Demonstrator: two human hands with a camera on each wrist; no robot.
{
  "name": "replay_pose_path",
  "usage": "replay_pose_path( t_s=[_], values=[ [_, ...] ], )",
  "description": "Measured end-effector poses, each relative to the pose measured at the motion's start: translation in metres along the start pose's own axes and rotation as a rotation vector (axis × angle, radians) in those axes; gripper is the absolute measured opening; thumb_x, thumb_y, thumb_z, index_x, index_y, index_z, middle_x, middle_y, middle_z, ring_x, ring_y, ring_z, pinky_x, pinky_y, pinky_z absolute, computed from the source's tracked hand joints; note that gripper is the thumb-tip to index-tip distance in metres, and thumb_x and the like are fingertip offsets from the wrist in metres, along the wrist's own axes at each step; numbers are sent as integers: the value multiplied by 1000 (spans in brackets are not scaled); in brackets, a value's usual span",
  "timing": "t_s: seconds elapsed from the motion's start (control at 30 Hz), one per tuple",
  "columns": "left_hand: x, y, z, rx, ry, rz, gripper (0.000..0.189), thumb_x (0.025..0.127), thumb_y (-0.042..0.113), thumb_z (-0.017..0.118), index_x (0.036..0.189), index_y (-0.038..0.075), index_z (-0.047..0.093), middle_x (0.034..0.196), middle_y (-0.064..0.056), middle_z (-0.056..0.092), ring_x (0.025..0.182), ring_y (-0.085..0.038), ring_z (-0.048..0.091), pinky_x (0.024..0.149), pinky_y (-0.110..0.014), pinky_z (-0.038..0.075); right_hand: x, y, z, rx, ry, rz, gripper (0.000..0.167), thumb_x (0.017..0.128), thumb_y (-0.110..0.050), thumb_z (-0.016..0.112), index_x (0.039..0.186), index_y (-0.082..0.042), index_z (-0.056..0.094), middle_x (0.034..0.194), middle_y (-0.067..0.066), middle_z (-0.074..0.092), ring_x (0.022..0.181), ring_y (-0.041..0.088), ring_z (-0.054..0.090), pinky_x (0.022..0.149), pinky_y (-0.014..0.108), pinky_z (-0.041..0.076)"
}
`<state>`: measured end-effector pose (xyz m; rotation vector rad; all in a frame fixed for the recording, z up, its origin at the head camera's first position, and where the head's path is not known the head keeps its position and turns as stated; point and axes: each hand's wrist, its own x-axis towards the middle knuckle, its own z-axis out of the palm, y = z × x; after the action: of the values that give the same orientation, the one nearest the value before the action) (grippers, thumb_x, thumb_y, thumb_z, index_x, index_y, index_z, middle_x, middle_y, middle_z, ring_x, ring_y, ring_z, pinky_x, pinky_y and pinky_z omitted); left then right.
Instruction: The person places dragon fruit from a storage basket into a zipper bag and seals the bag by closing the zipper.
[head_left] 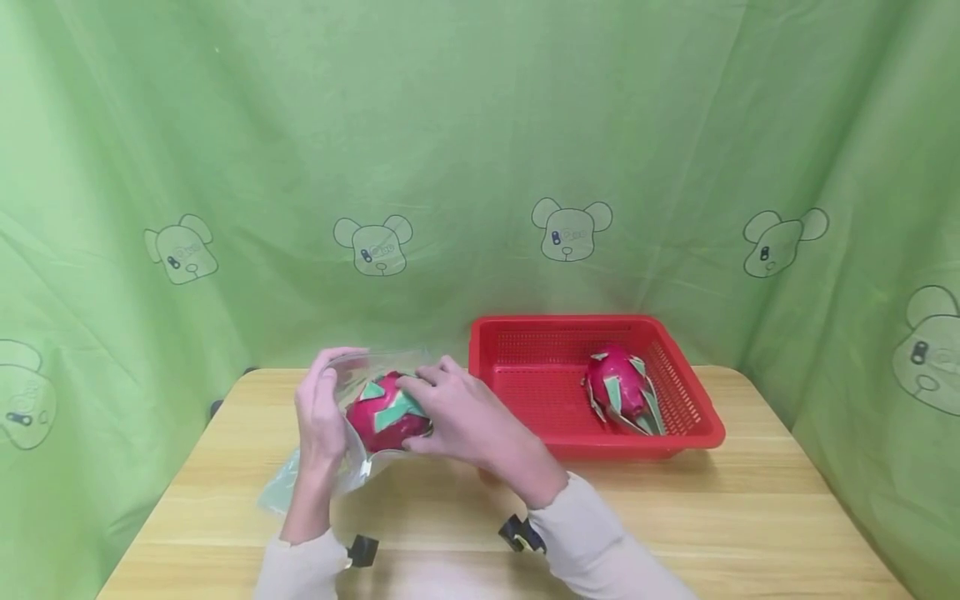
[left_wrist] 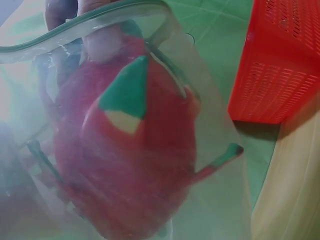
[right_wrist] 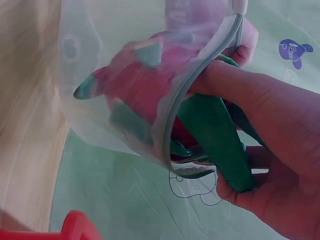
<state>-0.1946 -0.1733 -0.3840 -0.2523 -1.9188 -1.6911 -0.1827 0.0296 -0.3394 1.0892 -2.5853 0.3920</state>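
Note:
A pink dragon fruit point(head_left: 386, 412) with green scales is at the mouth of a clear zip bag point(right_wrist: 90, 30). Through the plastic in the left wrist view, most of the dragon fruit point(left_wrist: 135, 160) lies inside. My right hand point(head_left: 468, 412) grips it by the leafy end, thumb and fingers around the green scales point(right_wrist: 217, 140). Around the bag's left side my left hand point(head_left: 318, 417) curls and holds the opening wide; part of it is hidden behind the plastic. A white slider point(head_left: 365, 468) sits on the zip edge.
A red plastic basket point(head_left: 517, 429) with perforated walls stands right of my hands, another dragon fruit point(head_left: 618, 379) lying in its right half. Beneath is a wood-grain table point(head_left: 750, 508). A green curtain point(head_left: 465, 125) with bear-head prints hangs behind.

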Motion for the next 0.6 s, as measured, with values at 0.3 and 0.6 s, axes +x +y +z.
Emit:
replay_pose_path(
  t_s=[0.3,0.6],
  values=[
    [1,-17,2,-76,-26,-118,41,104,10,30,117,-2,67,114,-20,70,107,-31,63,99,-51,47,7,-6,13,-6,-71,120,59,77,-45,89,122,-14,66,106,3,70,93,16,58,69,21,55],
    [1,-21,3,-69,-45,-145,40,103,12,30,116,-1,66,113,-19,70,107,-28,64,100,-48,45,21,-21,21,-175,-96,108,56,79,-51,86,115,-11,70,87,0,69,78,15,60,61,19,50]
  ],
)
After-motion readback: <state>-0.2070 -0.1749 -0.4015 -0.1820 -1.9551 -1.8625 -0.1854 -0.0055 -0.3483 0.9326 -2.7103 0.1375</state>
